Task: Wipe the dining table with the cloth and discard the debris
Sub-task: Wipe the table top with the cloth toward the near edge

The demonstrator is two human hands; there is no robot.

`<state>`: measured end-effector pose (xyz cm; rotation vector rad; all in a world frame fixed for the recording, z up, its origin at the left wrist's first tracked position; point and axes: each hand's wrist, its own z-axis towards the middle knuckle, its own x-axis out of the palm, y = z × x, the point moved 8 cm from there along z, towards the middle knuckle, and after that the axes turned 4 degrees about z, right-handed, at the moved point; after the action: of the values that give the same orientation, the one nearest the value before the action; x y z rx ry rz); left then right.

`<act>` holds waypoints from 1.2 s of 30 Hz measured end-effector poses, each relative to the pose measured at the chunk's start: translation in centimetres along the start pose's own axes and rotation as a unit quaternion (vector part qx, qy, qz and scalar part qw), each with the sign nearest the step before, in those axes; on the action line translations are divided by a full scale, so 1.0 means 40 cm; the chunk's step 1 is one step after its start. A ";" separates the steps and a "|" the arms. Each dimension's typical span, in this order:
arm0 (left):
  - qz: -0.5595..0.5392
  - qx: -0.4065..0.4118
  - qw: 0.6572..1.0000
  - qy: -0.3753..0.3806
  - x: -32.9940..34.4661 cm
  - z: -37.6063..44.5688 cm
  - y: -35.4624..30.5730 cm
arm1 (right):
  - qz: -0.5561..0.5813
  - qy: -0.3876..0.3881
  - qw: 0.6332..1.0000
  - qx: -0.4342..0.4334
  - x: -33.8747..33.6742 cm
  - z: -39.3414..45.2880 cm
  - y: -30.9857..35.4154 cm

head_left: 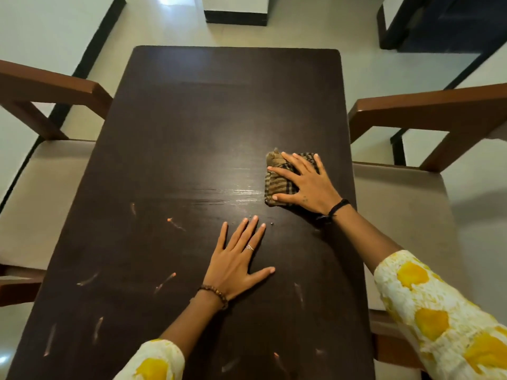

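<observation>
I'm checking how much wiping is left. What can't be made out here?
Head view only:
- cloth: middle hidden under the right hand.
- specks by the left hand: too small to identify.
- table: near end cut off by the bottom edge.

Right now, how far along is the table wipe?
Early to midway. The right hand presses the cloth flat near the table's right edge; a damp streak shows beside it. Left hand rests flat. Crumbs remain; nothing discarded yet.
</observation>
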<state>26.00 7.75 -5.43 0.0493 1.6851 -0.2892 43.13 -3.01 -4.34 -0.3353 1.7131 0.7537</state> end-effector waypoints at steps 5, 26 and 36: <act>0.007 -0.005 1.000 0.008 0.007 -0.001 -0.007 | 0.021 -0.021 0.998 0.049 -0.028 -0.087 -0.112; 0.000 -0.004 1.000 0.014 0.005 0.002 -0.010 | 0.021 -0.109 0.966 0.235 0.039 -0.383 -0.028; -0.001 -0.003 1.000 0.006 0.005 0.000 -0.008 | 0.011 -0.104 0.963 0.249 -0.014 -0.173 -0.134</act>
<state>25.92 7.40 -5.55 0.0459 1.6975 -0.2860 41.19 -11.54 -4.63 0.1082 1.6403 0.3359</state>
